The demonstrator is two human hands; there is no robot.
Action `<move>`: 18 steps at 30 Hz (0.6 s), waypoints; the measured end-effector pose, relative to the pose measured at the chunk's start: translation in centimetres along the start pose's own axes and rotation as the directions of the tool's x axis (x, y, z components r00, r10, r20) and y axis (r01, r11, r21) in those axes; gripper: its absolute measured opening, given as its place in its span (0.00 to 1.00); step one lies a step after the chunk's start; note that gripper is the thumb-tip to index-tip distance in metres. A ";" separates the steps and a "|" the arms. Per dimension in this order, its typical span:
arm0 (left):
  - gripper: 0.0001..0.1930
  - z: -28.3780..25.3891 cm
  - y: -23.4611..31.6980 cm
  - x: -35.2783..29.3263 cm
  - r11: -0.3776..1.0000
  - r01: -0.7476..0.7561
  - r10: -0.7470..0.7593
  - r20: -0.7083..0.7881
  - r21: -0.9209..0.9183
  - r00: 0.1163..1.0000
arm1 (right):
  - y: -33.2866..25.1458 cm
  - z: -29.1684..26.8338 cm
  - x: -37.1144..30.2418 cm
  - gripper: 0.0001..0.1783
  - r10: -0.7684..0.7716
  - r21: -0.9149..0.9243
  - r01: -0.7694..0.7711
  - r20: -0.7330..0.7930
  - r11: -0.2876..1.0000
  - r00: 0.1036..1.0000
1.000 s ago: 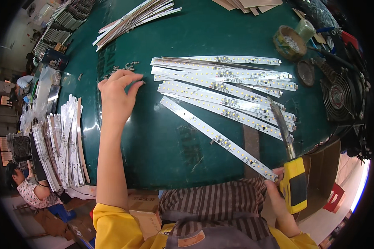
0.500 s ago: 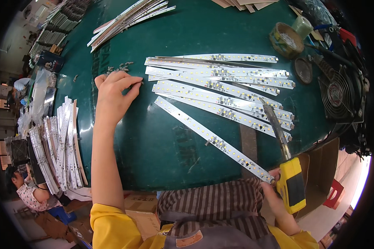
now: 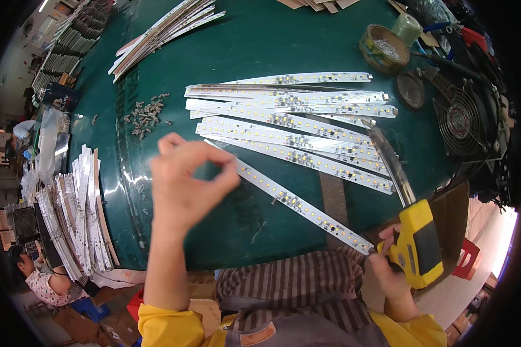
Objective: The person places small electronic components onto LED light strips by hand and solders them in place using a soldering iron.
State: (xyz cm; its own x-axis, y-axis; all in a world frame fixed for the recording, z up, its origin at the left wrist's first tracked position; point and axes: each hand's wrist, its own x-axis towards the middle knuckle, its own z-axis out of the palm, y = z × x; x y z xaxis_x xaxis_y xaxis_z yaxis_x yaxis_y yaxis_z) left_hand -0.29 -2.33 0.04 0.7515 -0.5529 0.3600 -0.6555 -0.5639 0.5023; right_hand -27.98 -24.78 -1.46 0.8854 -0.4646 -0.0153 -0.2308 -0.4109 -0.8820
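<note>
My left hand (image 3: 185, 185) is over the table by the far left end of a white LED strip (image 3: 289, 202), thumb and forefinger pinched together. Anything between those fingertips is too small to make out. A small dark part (image 3: 274, 202) stands at the strip's near edge, about halfway along. My right hand (image 3: 392, 279) is closed around the handle of a yellow and black soldering gun (image 3: 419, 243), its metal barrel pointing up and left over the other strips. The near end of the single strip lies at my right fingers.
Several LED strips (image 3: 295, 118) lie fanned out in the middle of the green table (image 3: 260, 46). A heap of small grey parts (image 3: 147, 115) is left of them. More strips (image 3: 81, 214) are stacked at the left. A round tub (image 3: 383, 49) and a fan (image 3: 462, 121) stand at the right.
My left hand has moved right and nearer, from beside the small-parts heap to the single strip's far end. The whole view has shifted slightly; my right hand still grips the soldering gun.
</note>
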 end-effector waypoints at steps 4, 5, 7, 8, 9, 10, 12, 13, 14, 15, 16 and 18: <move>0.07 2.8 2.7 -0.4 0.982 -0.008 0.017 0.044 -0.188 0.999 | -0.7 0.4 1.2 0.26 -0.022 0.129 0.023 -0.007 0.991 1.000; 0.07 3.3 2.9 -0.5 0.982 -0.001 0.007 0.032 -0.186 0.999 | -0.7 0.5 1.3 0.23 -0.004 0.143 0.010 -0.040 0.990 0.999; 0.06 4.3 2.8 -0.8 0.980 0.030 -0.028 0.010 -0.199 1.000 | -0.7 0.4 1.4 0.20 -0.011 0.145 0.016 -0.032 0.989 0.999; 0.06 4.7 2.7 -1.0 0.975 0.059 -0.063 -0.011 -0.212 0.998 | -0.5 0.3 1.4 0.20 -0.030 0.137 0.033 -0.028 0.990 0.999; 0.06 4.8 2.7 -1.2 0.975 0.057 -0.060 -0.007 -0.213 0.998 | -0.4 0.2 1.3 0.20 -0.048 0.129 0.051 -0.023 0.990 0.999; 0.06 4.8 2.6 -1.4 0.980 0.064 -0.063 0.011 -0.187 0.998 | -0.4 0.2 1.3 0.20 -0.044 0.129 0.047 -0.028 0.990 0.999; 0.06 5.0 2.6 -1.4 0.985 0.066 -0.062 0.033 -0.161 0.998 | -0.4 0.1 1.2 0.20 -0.014 0.156 0.013 0.008 0.988 1.000; 0.06 5.2 2.7 -1.3 0.987 0.040 -0.041 -0.004 -0.156 0.999 | -0.7 0.0 1.2 0.20 -0.010 0.157 0.009 0.003 0.988 1.000; 0.06 5.3 2.8 -1.2 0.989 0.013 -0.020 -0.041 -0.150 0.999 | -1.1 0.1 1.2 0.20 0.071 0.185 -0.067 -0.015 0.980 0.997; 0.06 5.3 2.9 -1.2 0.988 0.010 -0.015 -0.036 -0.151 0.999 | -1.2 0.1 1.1 0.20 0.152 0.215 -0.142 -0.031 0.966 0.988; 0.07 5.2 3.0 -1.2 0.989 0.017 -0.021 -0.023 -0.145 1.000 | -1.1 0.0 1.1 0.20 0.156 0.215 -0.145 -0.037 0.966 0.987; 0.08 5.3 3.1 -1.2 0.990 0.021 -0.022 -0.006 -0.143 1.000 | -0.8 0.0 1.1 0.19 0.094 0.120 -0.089 -0.041 0.989 0.995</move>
State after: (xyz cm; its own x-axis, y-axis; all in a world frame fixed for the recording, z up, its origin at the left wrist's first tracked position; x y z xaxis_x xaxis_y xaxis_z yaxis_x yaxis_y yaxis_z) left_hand -3.59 -6.64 -2.97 0.7659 -0.5371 0.3534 -0.6225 -0.4819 0.6167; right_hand -26.83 -25.01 -0.77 0.8421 -0.5335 -0.0790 -0.2586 -0.2709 -0.9272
